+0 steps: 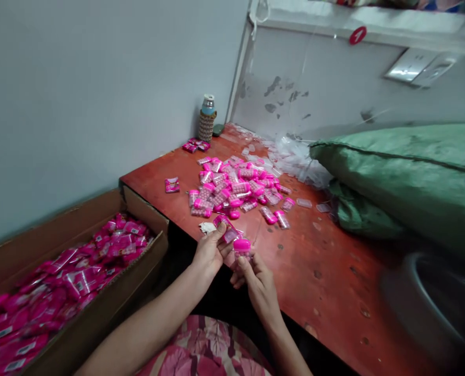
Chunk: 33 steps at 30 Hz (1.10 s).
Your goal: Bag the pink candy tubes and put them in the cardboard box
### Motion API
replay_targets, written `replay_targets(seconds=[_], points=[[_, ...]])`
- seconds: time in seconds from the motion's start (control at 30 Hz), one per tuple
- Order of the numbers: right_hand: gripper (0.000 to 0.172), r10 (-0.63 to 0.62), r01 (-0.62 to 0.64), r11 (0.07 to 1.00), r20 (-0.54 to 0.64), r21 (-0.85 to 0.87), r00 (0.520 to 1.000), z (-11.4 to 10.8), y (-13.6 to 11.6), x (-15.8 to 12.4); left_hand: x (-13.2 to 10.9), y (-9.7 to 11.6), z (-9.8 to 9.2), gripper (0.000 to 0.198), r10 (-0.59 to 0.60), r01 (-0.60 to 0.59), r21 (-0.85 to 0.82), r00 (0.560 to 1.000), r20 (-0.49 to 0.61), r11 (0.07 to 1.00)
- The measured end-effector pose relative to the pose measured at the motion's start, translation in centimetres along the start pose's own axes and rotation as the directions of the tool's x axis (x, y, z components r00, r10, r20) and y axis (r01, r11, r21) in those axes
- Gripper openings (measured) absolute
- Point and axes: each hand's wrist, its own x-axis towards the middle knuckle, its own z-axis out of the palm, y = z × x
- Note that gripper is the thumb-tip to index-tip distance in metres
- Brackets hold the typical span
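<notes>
My left hand (pixel 210 251) pinches a pink packet in clear wrap (pixel 227 228) at the near edge of the red-brown table (pixel 326 271). Just to its right, my right hand (pixel 258 282) grips a small clear container with a pink cap (pixel 241 247), held upright. The two hands almost touch. Beyond them lies a heap of several like pink-capped containers (pixel 238 187). A scrap of white paper (pixel 206 227) rests by my left fingers.
A cardboard box (pixel 95 313) full of wrapped pink packets stands at the left. Clear wrappers (pixel 295 156) pile up at the back. A green sack (pixel 404 172) fills the right. A bottle in a woven sleeve (pixel 207 119) stands in the corner; loose packets (pixel 172 184) lie nearby.
</notes>
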Motion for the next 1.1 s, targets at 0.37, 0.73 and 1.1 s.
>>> replay_targets(seconds=[0.37, 0.73, 1.1], points=[[0.032, -0.32, -0.129, 0.191, -0.186, -0.973, 0.929, -4.5, 1.9, 2.0, 0.5, 2.3, -2.8, 0.015, 0.097, -0.099, -0.026, 0.993, -0.075, 0.995], [0.026, -0.073, -0.028, 0.571, -0.084, -0.821, 0.994, -8.2, 3.3, 2.8, 1.8, -0.9, -1.2, 0.017, 0.032, -0.037, -0.043, 0.991, -0.13, 0.998], [0.024, 0.062, -0.062, 0.99, -0.007, -0.125, 0.998, -3.0, 2.3, 1.6, 2.2, -3.0, -0.1, 0.012, 0.073, -0.075, -0.018, 0.99, -0.123, 0.997]])
